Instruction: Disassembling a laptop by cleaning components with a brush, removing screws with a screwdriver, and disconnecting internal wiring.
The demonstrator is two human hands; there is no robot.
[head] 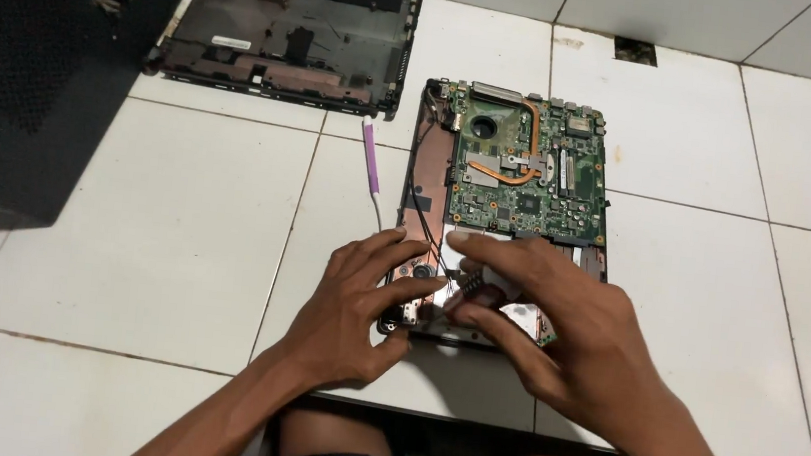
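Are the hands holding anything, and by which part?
The right hand pinches a small part at the laptop base's near end; what it is cannot be told. The left hand only rests there.

Dim, cool light (slight motion blur), dark top-left corner

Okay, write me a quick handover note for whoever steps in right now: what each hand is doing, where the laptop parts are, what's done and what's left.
Left hand: fingers spread on the near left corner of the opened laptop base, holding nothing.
Right hand: fingertips pinching at a small part near the base's front edge; what it grips is hidden.
Green motherboard with copper heat pipe sits in the base on the white tile floor.
Done: the dark cover panel lies apart, top left; purple tool beside the base.
Left: motherboard not lifted out.
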